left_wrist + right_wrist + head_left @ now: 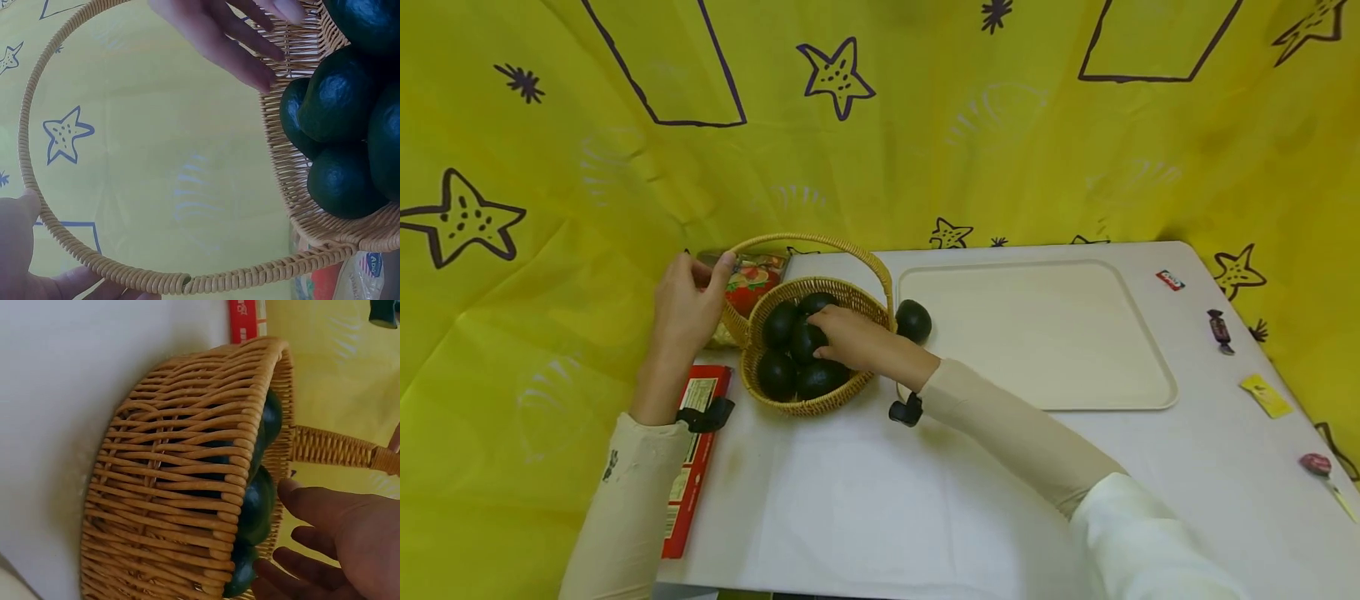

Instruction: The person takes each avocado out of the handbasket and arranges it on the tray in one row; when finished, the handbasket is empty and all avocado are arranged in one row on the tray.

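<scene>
A wicker basket (806,407) full of dark green avocados (820,380) stands on the table. My left hand (691,302) holds the left side of its arched handle (125,273), thumb on one side and fingers on the other. Over the avocados reaches my right hand (867,337), its thumb and fingers spread apart above the fruit. In the right wrist view its fingertips (289,487) are close to the avocados and the rim. One more avocado (913,322) sits outside, between the basket and the tray.
Right of the basket lies a cream tray (1030,333). A red box (700,467) is beside my left forearm, with a colourful food packet (756,279) behind the basket. Wrapped sweets (1220,332) and a lollipop (1317,465) line the right edge. A yellow curtain (910,150) hangs behind.
</scene>
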Tool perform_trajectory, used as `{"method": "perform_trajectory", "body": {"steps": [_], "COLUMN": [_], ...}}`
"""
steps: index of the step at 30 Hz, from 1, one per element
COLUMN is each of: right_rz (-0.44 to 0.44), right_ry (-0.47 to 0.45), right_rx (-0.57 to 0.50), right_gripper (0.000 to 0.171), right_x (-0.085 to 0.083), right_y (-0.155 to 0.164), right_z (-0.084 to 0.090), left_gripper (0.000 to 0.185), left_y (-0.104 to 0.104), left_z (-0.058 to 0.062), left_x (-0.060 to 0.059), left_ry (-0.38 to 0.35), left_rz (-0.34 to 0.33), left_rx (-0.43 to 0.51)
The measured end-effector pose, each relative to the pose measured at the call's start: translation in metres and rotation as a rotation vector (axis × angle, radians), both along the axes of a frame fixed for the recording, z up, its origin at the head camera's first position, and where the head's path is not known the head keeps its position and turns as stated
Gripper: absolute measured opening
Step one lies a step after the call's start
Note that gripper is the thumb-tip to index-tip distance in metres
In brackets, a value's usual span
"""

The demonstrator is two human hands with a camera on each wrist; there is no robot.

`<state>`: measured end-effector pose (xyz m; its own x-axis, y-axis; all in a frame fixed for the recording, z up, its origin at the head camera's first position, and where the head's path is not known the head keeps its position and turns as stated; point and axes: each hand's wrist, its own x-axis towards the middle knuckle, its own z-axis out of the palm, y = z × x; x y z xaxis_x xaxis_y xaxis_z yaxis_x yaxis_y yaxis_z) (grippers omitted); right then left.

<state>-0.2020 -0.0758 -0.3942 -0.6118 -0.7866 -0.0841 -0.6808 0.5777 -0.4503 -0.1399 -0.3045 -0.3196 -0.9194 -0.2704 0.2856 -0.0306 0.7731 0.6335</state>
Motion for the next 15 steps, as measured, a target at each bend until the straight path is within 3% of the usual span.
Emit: {"method": "perform_trajectory", "body": {"steps": [15], "right_rz": [-0.026], "right_ry": [-0.066], "right_rx": [0.101], "right_gripper": [0.074], "right_x": [-0.012], "right_y": [-0.028], "right_z": [-0.012], "left_gripper": [0.062], "left_y": [-0.002], "left_z": [0.0], "left_x": [-0.001], "left_ry": [-0.007], "left_rz": [0.002], "left_rx": [0.008]}}
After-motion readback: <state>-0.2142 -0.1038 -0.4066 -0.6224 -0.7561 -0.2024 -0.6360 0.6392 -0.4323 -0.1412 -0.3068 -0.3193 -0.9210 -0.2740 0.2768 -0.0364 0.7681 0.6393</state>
